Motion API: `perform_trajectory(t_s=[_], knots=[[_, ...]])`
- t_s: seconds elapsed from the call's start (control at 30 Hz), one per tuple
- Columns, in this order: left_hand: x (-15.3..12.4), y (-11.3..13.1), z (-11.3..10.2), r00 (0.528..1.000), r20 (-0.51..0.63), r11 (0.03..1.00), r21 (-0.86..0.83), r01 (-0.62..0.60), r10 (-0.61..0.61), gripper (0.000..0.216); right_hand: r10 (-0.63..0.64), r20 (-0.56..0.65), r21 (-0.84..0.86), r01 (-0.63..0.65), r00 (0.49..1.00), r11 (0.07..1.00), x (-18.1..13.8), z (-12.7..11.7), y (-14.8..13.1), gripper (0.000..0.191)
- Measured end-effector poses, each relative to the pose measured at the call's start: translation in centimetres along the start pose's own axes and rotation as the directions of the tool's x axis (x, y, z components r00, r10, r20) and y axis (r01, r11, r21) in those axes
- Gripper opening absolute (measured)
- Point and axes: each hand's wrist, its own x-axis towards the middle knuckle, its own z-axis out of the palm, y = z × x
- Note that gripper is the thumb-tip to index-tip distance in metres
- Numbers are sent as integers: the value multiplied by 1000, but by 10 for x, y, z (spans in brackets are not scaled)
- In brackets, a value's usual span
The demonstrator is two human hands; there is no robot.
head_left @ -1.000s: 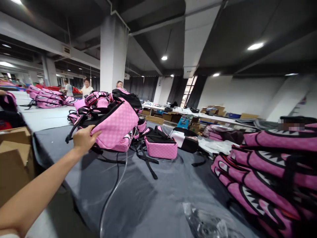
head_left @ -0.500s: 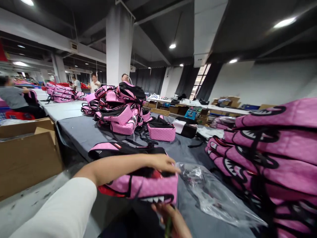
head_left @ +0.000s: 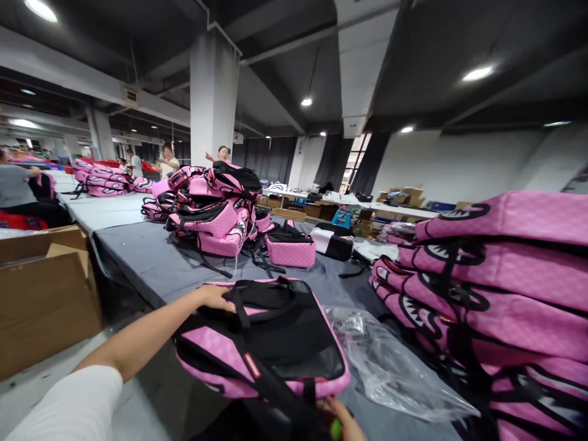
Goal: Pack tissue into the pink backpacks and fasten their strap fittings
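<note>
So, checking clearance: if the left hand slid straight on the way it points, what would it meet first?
Probably the black strap loop of the pink quilted fabric backpack. The left hand rests on that bag's edge, fingers aimed across it. Depth is uncertain.

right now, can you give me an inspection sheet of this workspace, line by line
surface: grey table, cloth-covered.
job's things: pink backpack lying flat, black back panel up.
clutter: crumpled plastic bag right of it; stacked backpacks at right; backpack pile farther back.
hands: left hand on the backpack's far corner, grip unclear; right hand at its near edge, mostly cut off.
cables: nothing seen; only black straps.
surroundings: cardboard box at left, people at far tables, pillar.
</note>
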Motion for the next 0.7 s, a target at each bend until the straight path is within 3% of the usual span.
perform_trajectory(t_s=[0.07,0.13,0.17,0.2,0.27,0.33,0.37,0.4,0.43,0.53,0.57,0.63,0.7], knots=[[-18,-20,16,976,208,998,52,47,-57,42,-106,-155,27,111,982,993,24,-3,-31,50],[-41,-37,43,888,445,993,82,85,-113,54,-179,-336,41,205,925,978,41,-5,-67,60],[-54,-44,59,849,511,991,86,104,-133,60,-243,-411,-4,265,879,964,42,-5,-85,63],[-67,-49,77,840,523,989,81,122,-146,63,-365,-484,-141,341,795,929,39,-4,-101,62],[-88,-54,111,907,390,987,36,156,-158,61,-664,-471,-508,437,581,742,21,3,-126,55],[-102,-56,140,958,239,985,-21,169,-159,55,-888,-250,-712,548,386,439,-8,20,-138,57],[-106,-57,152,967,200,985,-46,168,-156,53,-932,-154,-726,602,329,333,-23,32,-137,57],[-109,-58,162,971,188,985,-63,162,-147,52,-940,-59,-690,667,336,282,-37,44,-133,58],[-112,-61,171,973,189,985,-78,152,-135,51,-921,30,-633,720,389,284,-50,56,-124,59],[-124,-74,184,979,172,969,-203,140,-106,47,-700,263,-511,711,664,483,-78,77,-79,66],[-131,-81,185,983,147,949,-277,152,-115,46,-633,279,-500,672,722,546,-83,76,-62,67],[-147,-97,181,982,75,896,-402,189,-173,44,-624,183,-465,627,759,625,-87,65,-30,64],[-165,-113,171,974,11,886,-413,209,-225,41,-704,5,-431,637,710,639,-87,48,-3,59]])
